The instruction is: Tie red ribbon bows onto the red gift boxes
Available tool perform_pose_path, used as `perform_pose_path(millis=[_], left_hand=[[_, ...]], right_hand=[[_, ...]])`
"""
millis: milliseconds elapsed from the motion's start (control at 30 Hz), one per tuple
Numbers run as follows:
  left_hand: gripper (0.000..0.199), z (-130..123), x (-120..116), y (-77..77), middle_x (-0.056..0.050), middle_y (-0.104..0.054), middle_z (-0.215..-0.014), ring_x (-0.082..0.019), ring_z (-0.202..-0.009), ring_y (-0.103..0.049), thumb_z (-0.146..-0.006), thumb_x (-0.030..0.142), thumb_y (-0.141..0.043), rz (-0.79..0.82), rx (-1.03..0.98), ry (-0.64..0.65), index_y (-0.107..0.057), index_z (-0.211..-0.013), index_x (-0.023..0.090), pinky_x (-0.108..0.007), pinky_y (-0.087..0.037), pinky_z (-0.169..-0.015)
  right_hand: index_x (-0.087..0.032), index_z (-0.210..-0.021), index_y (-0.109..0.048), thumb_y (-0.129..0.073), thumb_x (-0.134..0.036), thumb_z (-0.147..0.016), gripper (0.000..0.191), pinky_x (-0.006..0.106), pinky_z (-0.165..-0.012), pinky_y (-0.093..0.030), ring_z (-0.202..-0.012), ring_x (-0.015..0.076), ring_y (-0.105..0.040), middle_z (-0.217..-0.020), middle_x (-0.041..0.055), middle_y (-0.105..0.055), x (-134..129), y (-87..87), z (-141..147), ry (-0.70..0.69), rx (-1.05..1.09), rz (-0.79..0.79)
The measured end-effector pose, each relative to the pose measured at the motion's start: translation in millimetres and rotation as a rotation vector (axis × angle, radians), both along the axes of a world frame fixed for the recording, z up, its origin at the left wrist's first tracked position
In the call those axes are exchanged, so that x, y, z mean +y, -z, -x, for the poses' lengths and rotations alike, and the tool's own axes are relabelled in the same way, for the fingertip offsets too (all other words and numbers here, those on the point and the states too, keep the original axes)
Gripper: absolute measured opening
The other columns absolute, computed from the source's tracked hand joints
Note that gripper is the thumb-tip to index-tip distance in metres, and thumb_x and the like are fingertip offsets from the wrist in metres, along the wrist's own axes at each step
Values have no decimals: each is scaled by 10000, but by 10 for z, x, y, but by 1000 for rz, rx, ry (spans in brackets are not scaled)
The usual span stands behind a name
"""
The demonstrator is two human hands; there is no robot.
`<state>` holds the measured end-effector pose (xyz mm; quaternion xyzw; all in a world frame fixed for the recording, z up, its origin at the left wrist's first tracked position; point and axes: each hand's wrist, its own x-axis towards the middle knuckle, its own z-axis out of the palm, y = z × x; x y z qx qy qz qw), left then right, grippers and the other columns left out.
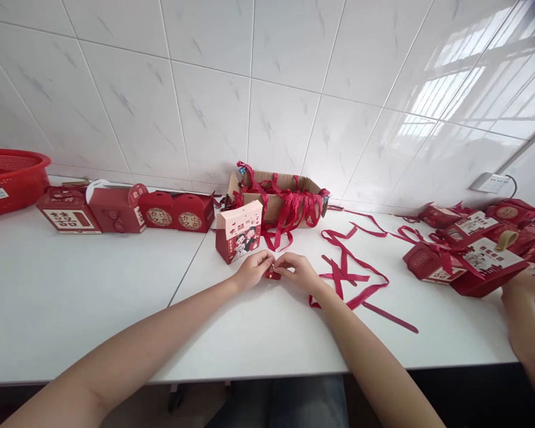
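Head view, small red piece (273, 275) between both hands' fingers (273, 266)

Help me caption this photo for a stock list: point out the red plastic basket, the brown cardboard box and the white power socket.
Red plastic basket (30, 187), head view: outer side wall.
Brown cardboard box (286, 178), head view: back wall's inner face.
White power socket (485, 182), head view: front face.
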<state>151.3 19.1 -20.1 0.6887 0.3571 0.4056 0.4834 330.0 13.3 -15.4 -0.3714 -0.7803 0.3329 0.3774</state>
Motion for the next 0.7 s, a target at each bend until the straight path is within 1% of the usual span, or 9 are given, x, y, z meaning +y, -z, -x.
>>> perform_pose_path(millis=[167,300,400,500,533,567,633,667,700], left_hand=[[340,-9,8,2,30,-524,-592,-132,-575,-502,-843,510,-515,45,-27,20,-500,-739,187,-280,-425,-611],[330,-7,30,13,34,-531,-596,-126,-552,-516,-837,510,-526,52,-66,-2,-511,-785,184,-262,-418,-558],[295,-9,53,9,27,-552,-574,-136,-546,-545,-855,470,-525,55,-86,-17,-533,-820,178,-258,-419,-542],[249,-22,59,-5,25,-551,-556,-124,-538,-535,-872,410,-538,66,-113,-45,-544,-791,174,-253,-423,-568],[241,-29,59,-7,31,-539,-544,-120,-533,-530,-883,397,-531,75,-126,-59,-542,-786,176,-250,-423,-577],[225,-40,61,-7,32,-538,-550,-118,-542,-532,-899,378,-520,88,-138,-65,-545,-802,177,-248,-428,-594],[200,-66,73,1,33,-539,-562,-108,-550,-529,-922,336,-504,117,-159,-69,-546,-814,173,-237,-429,-609],[191,-81,82,6,31,-540,-559,-105,-544,-526,-925,315,-507,136,-161,-59,-546,-810,168,-232,-426,-604],[183,-95,91,10,31,-537,-554,-103,-541,-527,-926,294,-513,152,-163,-49,-545,-803,163,-227,-424,-598]], right_hand=[[-194,-842,-685,-565,-261,-847,138,295,-707,-537,-742,150,-642,-827,38,-702,-31,-60,-25,-32,-39,-11],[-212,-868,-707,-630,-288,-815,120,308,-736,-533,-736,152,-622,-871,36,-707,-80,-166,-49,-120,-81,-27],[-229,-915,-708,-710,-337,-760,189,304,-752,-518,-776,162,-603,-891,26,-695,-173,-294,-33,-273,-173,-15],[-249,-1015,-699,-794,-412,-651,410,278,-687,-511,-775,166,-589,-930,24,-677,-398,-432,-37,-518,-279,61],[-257,-1028,-700,-800,-434,-633,444,286,-707,-518,-791,172,-596,-943,27,-672,-504,-471,-64,-567,-294,73],[-259,-1023,-704,-764,-449,-678,399,312,-780,-521,-859,187,-608,-974,37,-669,-624,-501,-107,-564,-265,82],[-244,-1008,-708,-635,-479,-804,320,379,-930,-486,-1007,213,-611,-1063,66,-659,-894,-526,-222,-409,-102,105],[-238,-998,-710,-579,-496,-840,329,401,-965,-470,-1057,223,-604,-1104,76,-653,-1042,-512,-273,-319,-21,128],[-233,-972,-715,-535,-508,-864,346,410,-969,-471,-1068,228,-609,-1108,82,-659,-1193,-475,-299,-272,38,169]])
